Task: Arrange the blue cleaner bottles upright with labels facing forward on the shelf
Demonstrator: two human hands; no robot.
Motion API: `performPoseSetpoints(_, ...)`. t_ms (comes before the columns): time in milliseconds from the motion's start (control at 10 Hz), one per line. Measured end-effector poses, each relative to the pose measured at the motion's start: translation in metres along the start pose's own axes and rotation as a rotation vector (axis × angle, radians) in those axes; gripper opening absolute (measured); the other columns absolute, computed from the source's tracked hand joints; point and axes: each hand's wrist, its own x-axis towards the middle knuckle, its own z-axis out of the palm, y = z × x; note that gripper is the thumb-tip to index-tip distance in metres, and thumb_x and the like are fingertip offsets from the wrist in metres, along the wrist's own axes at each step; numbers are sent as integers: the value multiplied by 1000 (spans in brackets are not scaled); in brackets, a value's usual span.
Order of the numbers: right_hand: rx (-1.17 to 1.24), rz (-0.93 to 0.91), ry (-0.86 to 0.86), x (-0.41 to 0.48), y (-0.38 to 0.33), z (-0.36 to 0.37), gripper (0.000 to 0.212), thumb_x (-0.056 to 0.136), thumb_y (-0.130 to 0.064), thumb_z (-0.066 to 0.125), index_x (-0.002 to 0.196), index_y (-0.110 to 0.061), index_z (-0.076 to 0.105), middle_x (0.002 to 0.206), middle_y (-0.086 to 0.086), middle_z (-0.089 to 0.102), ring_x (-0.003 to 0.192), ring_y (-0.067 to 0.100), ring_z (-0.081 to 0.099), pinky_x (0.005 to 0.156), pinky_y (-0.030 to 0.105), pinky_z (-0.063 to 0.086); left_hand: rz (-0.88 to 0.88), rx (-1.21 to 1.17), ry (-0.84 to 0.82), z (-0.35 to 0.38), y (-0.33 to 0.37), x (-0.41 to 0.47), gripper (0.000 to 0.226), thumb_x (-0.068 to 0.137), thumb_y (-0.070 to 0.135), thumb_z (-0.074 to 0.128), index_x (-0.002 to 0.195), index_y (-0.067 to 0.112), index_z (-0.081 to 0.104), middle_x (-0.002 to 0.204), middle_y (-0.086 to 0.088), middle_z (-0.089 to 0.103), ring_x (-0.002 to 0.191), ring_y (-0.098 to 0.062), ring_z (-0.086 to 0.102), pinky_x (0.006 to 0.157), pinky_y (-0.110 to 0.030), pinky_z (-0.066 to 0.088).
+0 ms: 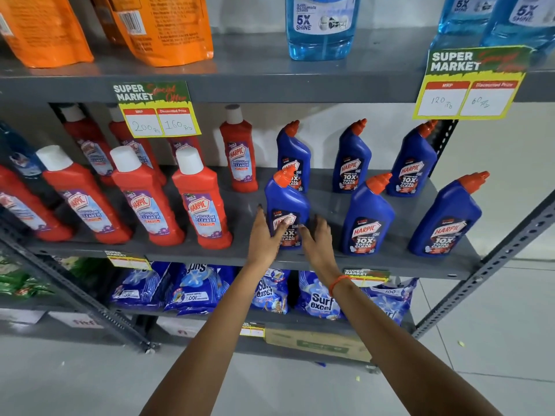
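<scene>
Several blue Harpic cleaner bottles with orange caps stand upright in two rows on the grey shelf (327, 202), labels facing me. My left hand (264, 235) clasps the left side of the front-left blue bottle (285, 196), its thumb lying across the label. On the bottle's lower right side rests my right hand (318, 243), fingers spread and fingertips touching the label edge. Beside it stand the front-middle bottle (368, 217) and the front-right bottle (447, 220). The back row holds three more, the nearest being the back-left bottle (295, 151).
Red Harpic bathroom cleaner bottles (201, 199) fill the shelf's left half. Price tags (157, 111) hang from the shelf above, which carries orange pouches (168, 28) and blue glass-cleaner bottles (321, 25). Surf Excel packs (319, 301) lie below. A steel upright (492, 256) frames the right end.
</scene>
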Motion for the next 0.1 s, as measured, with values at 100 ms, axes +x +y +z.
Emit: performPoseSetpoints(100, -71, 16, -81, 0, -16, -24, 35, 90, -13, 47, 123, -1, 47, 124, 25, 53, 119, 40, 44, 101, 49, 40, 63, 346, 84, 0, 17, -7, 57, 85, 16, 61, 134, 3, 35, 137, -19, 46, 124, -38, 47, 100, -51, 43)
